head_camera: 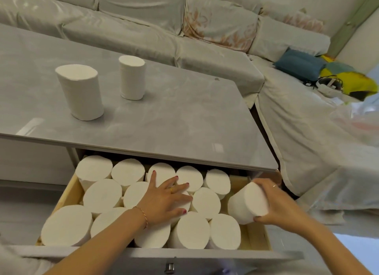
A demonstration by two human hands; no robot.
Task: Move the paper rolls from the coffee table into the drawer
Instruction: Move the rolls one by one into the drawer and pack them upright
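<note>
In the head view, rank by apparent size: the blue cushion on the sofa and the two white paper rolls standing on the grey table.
1. Blue cushion
2. Left white paper roll, nearer the camera
3. Right white paper roll, farther; true sizes may match

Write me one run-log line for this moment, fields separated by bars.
left hand: flat on packed rolls | right hand: holding tilted roll over drawer right end | coffee table: two rolls left
</note>
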